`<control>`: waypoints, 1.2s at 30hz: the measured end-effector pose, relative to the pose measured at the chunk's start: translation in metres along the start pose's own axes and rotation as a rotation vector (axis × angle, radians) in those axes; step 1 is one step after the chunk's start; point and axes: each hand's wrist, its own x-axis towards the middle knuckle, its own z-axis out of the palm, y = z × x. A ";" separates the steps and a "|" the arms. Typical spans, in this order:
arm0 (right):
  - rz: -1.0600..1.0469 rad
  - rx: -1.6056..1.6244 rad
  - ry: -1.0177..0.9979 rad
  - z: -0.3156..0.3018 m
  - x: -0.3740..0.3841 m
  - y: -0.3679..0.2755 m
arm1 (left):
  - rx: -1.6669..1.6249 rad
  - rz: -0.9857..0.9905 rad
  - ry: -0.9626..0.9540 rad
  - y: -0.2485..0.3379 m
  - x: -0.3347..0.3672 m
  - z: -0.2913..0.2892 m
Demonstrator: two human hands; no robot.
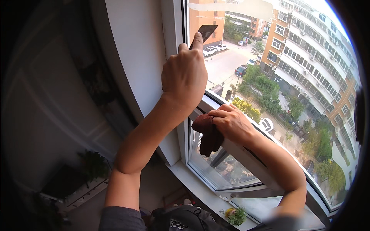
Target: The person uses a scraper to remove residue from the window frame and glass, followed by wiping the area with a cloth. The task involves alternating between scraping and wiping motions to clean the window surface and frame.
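My left hand (185, 75) is raised high at the window, closed round the handle of a scraper, the index finger laid along it. The scraper's dark, flat blade (208, 31) is at the upper left of the window pane (231, 57); whether it touches the glass I cannot tell. Across the top of the pane runs a whitish film (246, 9). Lower and to the right, my right hand (235, 123) rests on the white window frame. Its fingers are closed on a bunched, dark brown cloth (210, 134) that hangs down over the inner side of the frame.
Below the frame is a lower window section (219, 173), tilted outward. On the white sill stands a small potted plant (236, 215). A white wall panel (131, 50) borders the window on the left. Plants (92, 165) and a low white cabinet (86, 192) stand in the dim room.
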 end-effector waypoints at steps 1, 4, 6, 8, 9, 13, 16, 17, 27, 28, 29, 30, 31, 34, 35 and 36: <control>0.001 -0.003 0.000 0.000 0.000 0.000 | -0.028 -0.027 -0.014 -0.004 0.009 0.001; -0.011 -0.011 -0.007 -0.003 0.003 -0.002 | -0.057 -0.113 0.062 -0.014 0.029 -0.002; -0.011 -0.012 -0.004 -0.001 0.001 0.000 | -0.042 -0.086 0.050 -0.011 0.025 0.002; -0.009 -0.008 -0.005 -0.001 0.000 0.001 | -0.001 -0.051 -0.005 -0.006 0.007 -0.001; -0.007 -0.003 -0.008 -0.001 0.000 0.001 | 0.006 -0.049 -0.003 -0.003 0.004 -0.001; -0.003 -0.008 -0.011 -0.006 0.003 -0.003 | -0.055 -0.090 0.021 -0.019 0.018 0.002; 0.017 -0.013 -0.033 -0.004 0.000 0.001 | -0.039 -0.022 0.027 -0.016 0.011 0.005; 0.021 -0.007 -0.050 -0.001 -0.001 0.001 | -0.030 0.007 0.054 -0.014 0.004 0.006; 0.016 -0.022 -0.049 -0.003 0.001 -0.001 | -0.040 0.032 0.069 -0.025 0.010 0.017; 0.008 -0.029 -0.040 -0.003 0.002 -0.001 | -0.039 0.024 0.081 -0.025 0.013 0.016; 0.003 -0.024 -0.037 -0.001 0.000 -0.003 | -0.038 0.014 0.079 -0.027 0.015 0.014; 0.006 -0.008 -0.025 -0.002 0.001 -0.004 | -0.038 0.004 0.077 -0.029 0.017 0.014; 0.009 0.008 -0.013 -0.004 0.002 -0.004 | -0.044 0.029 0.098 -0.034 0.018 0.019; 0.002 -0.012 -0.033 -0.005 0.002 -0.001 | -0.039 0.071 0.068 -0.033 0.004 0.023; 0.000 -0.010 -0.029 -0.004 0.001 -0.001 | -0.026 0.062 0.047 -0.030 -0.001 0.024; -0.001 -0.007 -0.025 -0.003 0.001 0.000 | -0.017 0.047 0.062 -0.031 0.005 0.023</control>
